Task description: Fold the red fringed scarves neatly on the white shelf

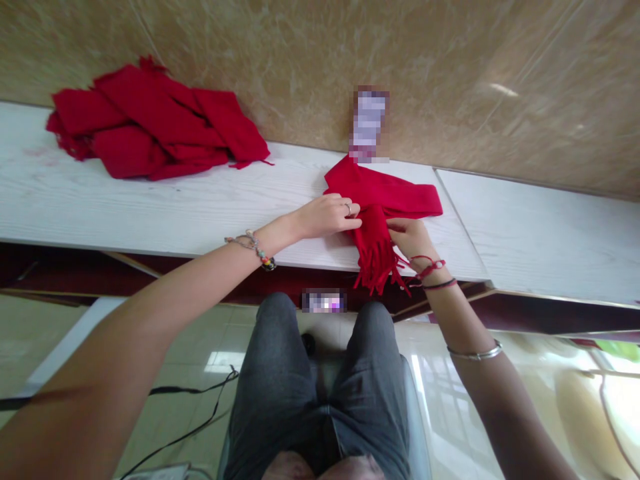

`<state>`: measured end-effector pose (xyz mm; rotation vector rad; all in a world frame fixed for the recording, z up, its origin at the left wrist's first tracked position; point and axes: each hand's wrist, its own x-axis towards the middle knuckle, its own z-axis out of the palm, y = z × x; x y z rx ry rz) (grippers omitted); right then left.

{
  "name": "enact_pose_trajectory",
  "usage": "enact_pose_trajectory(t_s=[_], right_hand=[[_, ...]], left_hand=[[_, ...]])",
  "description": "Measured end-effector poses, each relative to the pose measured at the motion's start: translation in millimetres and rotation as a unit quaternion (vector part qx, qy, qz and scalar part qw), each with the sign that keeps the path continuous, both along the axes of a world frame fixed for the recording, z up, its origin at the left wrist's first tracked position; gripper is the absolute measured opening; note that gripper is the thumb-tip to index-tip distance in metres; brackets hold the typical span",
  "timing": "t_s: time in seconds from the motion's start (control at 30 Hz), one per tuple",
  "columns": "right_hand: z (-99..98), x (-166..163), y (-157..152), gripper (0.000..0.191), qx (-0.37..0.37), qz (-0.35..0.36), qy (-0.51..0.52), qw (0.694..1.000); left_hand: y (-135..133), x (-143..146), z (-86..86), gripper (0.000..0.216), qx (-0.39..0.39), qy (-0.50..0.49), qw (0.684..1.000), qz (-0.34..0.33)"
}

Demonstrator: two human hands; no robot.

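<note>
A folded red scarf (pixel 400 193) lies on the white table (pixel 150 207), its fringed end (pixel 377 267) hanging over the near edge. My left hand (pixel 327 215) rests on the scarf's left side, fingers closed in a pinch on the fabric. My right hand (pixel 410 237) grips the scarf from the right, just above the fringe. Both hands meet at the narrow middle of the scarf.
A pile of red scarves (pixel 150 123) lies at the far left of the table, against a marbled tan wall (pixel 450 67). A blurred upright object (pixel 369 123) stands behind the scarf. A second white table (pixel 545 233) adjoins on the right. Cables (pixel 200 400) run on the floor.
</note>
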<state>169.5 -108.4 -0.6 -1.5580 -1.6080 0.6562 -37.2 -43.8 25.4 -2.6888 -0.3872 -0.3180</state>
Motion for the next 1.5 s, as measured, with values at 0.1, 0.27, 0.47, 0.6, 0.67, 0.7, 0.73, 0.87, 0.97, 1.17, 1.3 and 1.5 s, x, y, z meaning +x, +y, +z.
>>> enact_pose_trajectory(t_s=[0.1,0.27,0.47,0.6,0.67,0.7,0.73,0.87,0.97,1.17,1.3,1.5], right_hand=[[5.9,1,-1,0.023,0.036,-0.029,0.024,0.999],[3.9,-5,-4,0.027,-0.036,0.036,-0.006,0.999],[-6.3,-6,-5,0.040,-0.029,0.018,-0.081,0.996],[-9.6,-5,3,0.036,-0.061,0.027,-0.007,0.998],[-9.3,-4,7,0.033,-0.066,0.026,0.037,0.997],[-8.4,-3,7,0.031,-0.057,0.019,0.051,0.997],[-6.9,-2,8,0.028,-0.040,0.008,0.057,0.998],[3.7,-1,5,0.016,0.033,-0.038,0.030,0.998],[10.8,-3,1,0.015,0.056,-0.052,0.003,0.997],[8.1,-6,-5,0.014,0.050,-0.047,-0.024,0.997],[1.6,-10,-5,0.012,-0.012,-0.022,0.008,1.000],[2.2,-11,-1,0.017,-0.064,-0.008,0.131,0.989]], left_hand=[[3,-3,4.7,0.028,-0.010,-0.028,0.999,0.037],[0,-9,-2.0,0.036,-0.092,0.014,0.996,0.014],[-5,-9,-9.9,0.025,-0.104,0.004,0.994,-0.023],[-3,-4,-8.6,0.023,-0.072,-0.002,0.997,-0.022],[-1,-2,-4.6,0.025,-0.061,-0.006,0.998,-0.013],[0,-2,-1.7,0.026,-0.060,-0.016,0.998,-0.005],[1,-3,1.6,0.027,-0.061,-0.029,0.998,0.005],[6,-6,14.4,0.029,-0.080,-0.070,0.994,0.033],[9,-7,18.2,0.030,-0.084,-0.081,0.992,0.037],[3,-4,7.7,0.026,-0.069,-0.032,0.996,0.037],[-6,0,-5.9,0.030,-0.073,0.006,0.997,-0.017],[-6,7,-11.4,0.021,-0.011,0.009,1.000,-0.015]])
